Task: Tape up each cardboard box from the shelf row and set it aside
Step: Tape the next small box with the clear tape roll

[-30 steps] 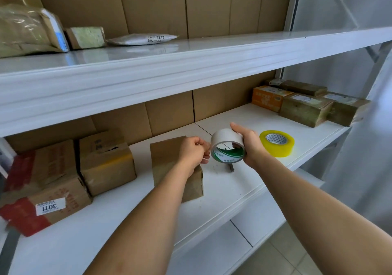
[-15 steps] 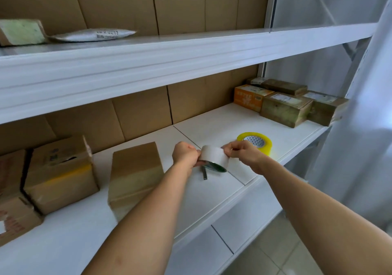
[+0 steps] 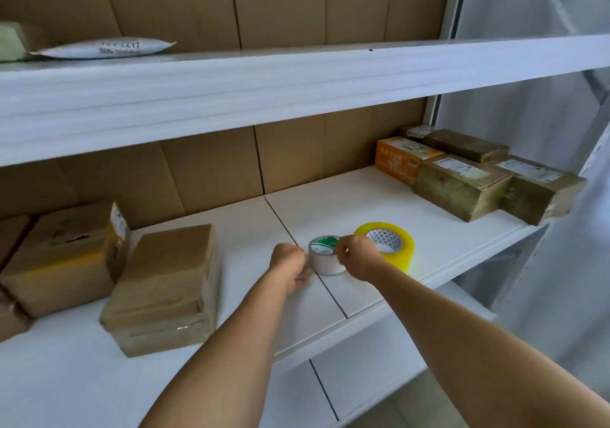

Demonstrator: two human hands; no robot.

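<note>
Tape roll (image 3: 325, 256) is sitting flat on the middle shelf (image 3: 346, 206), and both hands are working at it; a clean start means finding the loose end before lifting. Right hand (image 3: 356, 259) is pinching its top rim; left hand (image 3: 288, 262) is curled against its side, what it grips unclear. Nearest box (image 3: 168, 282) is lying left, apart from both hands.
</note>
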